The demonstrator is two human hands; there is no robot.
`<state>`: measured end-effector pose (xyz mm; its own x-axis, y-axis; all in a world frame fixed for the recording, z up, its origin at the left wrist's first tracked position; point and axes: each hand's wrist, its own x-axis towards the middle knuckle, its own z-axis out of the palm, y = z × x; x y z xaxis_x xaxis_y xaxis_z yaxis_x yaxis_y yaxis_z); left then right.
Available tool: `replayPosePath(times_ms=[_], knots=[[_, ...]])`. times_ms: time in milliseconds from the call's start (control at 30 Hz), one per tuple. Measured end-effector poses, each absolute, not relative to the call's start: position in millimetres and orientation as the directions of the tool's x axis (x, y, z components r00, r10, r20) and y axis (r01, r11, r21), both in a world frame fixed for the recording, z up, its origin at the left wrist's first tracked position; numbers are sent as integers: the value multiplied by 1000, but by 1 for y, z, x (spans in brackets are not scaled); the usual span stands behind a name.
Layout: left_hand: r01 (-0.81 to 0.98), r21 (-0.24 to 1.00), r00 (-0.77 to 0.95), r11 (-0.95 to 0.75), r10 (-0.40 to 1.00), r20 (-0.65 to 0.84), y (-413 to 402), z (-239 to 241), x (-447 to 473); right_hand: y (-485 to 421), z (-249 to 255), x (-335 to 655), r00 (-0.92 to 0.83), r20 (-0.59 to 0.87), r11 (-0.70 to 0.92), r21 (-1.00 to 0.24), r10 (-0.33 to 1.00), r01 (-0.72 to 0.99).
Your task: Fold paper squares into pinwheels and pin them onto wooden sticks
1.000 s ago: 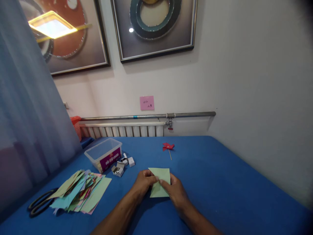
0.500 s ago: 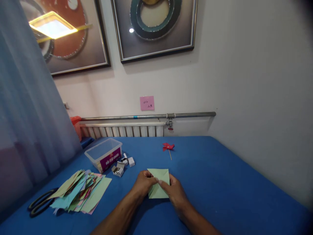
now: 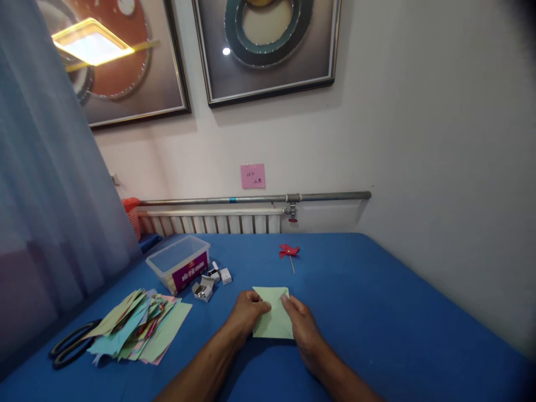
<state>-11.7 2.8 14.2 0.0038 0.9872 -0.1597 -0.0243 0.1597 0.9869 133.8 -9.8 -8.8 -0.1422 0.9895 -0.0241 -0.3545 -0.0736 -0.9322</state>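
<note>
Green paper [image 3: 273, 321], gripped by curled left hand [image 3: 248, 312] and outstretched right hand [image 3: 305, 330], lies on table [image 3: 385, 312].

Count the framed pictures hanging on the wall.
2. The dark-framed picture with a reddish disc hangs upper left; the dark-framed picture with a teal ring hangs right of it. Others may sit off-frame.

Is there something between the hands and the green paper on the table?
Nothing visible. The left hand and the right hand both rest directly on the green paper, which lies on the blue table.
</note>
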Motion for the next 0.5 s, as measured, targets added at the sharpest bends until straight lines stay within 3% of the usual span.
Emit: replayPosePath(times_ms=[233, 500], knots=[[9, 987, -10, 161, 987, -161, 2, 14, -9, -11, 4, 137, -210, -38, -141, -856, 977, -497], [20, 989, 60, 146, 987, -146, 3, 11, -9, -11, 7, 142, -253, -65, -189, -840, 965, -508]])
